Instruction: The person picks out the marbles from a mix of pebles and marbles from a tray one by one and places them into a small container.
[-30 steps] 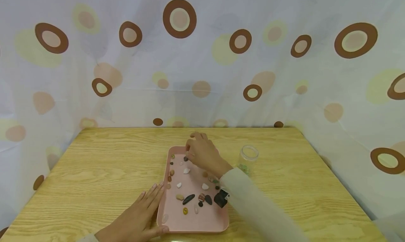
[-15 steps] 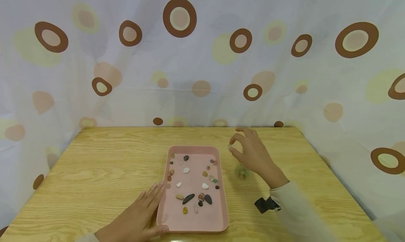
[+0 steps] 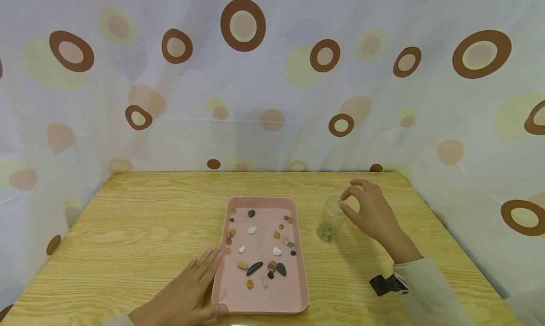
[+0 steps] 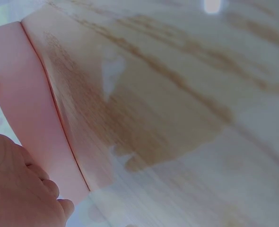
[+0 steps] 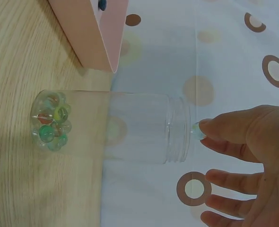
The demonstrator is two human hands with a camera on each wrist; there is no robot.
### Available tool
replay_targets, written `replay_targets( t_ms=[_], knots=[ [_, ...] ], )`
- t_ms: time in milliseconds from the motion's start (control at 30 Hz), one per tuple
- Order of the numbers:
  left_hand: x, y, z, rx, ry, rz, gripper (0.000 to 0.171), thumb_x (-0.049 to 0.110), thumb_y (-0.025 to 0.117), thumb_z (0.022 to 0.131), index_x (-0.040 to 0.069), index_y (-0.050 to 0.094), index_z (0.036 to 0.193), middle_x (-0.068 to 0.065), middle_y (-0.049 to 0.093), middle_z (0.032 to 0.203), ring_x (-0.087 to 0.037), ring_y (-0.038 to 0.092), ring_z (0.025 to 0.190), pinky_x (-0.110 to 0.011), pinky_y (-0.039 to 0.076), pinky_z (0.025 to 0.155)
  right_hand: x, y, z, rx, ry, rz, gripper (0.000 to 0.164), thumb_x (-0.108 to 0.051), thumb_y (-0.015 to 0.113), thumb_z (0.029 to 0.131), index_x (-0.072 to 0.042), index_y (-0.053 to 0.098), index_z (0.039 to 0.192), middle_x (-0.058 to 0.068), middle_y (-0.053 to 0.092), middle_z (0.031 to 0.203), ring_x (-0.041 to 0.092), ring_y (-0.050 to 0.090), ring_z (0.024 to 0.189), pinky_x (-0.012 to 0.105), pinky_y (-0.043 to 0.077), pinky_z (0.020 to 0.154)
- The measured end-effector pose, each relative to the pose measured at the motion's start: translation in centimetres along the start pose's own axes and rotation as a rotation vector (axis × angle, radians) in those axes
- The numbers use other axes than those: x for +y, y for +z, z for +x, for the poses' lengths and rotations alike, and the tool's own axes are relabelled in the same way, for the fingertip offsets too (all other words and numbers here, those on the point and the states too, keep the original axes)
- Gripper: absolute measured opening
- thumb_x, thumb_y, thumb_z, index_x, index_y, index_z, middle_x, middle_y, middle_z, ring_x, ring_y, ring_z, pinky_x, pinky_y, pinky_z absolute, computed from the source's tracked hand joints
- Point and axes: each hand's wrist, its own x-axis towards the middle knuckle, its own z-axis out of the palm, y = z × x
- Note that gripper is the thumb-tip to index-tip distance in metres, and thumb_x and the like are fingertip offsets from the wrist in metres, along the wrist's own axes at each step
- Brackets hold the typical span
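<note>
My right hand (image 3: 369,211) pinches a clear greenish glass marble (image 5: 197,131) between thumb and forefinger, right at the mouth of a clear jar (image 5: 139,127). The other fingers of that hand are spread apart from the jar. Several glass marbles (image 5: 47,133), green, yellow and reddish, lie in the bottom of the upright jar. My left hand (image 3: 187,286) rests with straight fingers along the left wall of a pink tray (image 3: 289,303); in the left wrist view its fingers (image 4: 33,175) touch the tray's outer side. Small polished stones (image 3: 254,268), black, white, brown and yellow, are scattered over the tray.
A wooden table (image 3: 149,222) carries the tray and, to its right, the jar. Behind and at the sides hangs a pale curtain (image 3: 272,80) with brown rings. A black strapped device (image 3: 387,285) sits at the right wrist.
The right hand has moved from over the tray's far end rightward to the jar's mouth, carrying the marble. The left hand has stayed against the tray.
</note>
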Motion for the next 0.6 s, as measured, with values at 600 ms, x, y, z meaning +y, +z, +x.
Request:
replay_targets(
  t_ms=[600],
  knots=[
    [0.12, -0.11, -0.13, 0.044, 0.048, 0.037, 0.096, 0.064, 0.054, 0.087, 0.001, 0.021, 0.151, -0.017, 0.025, 0.156, -0.033, 0.024, 0.143, -0.056, 0.029, 0.109, 0.12, 0.51, -0.12, -0.025, -0.005, -0.027, 0.007, -0.01, 0.071, 0.086, -0.007, 0.068, 0.091, 0.027, 0.052, 0.127, 0.053, 0.044, 0.115, 0.063, 0.04, 0.092]
  ],
)
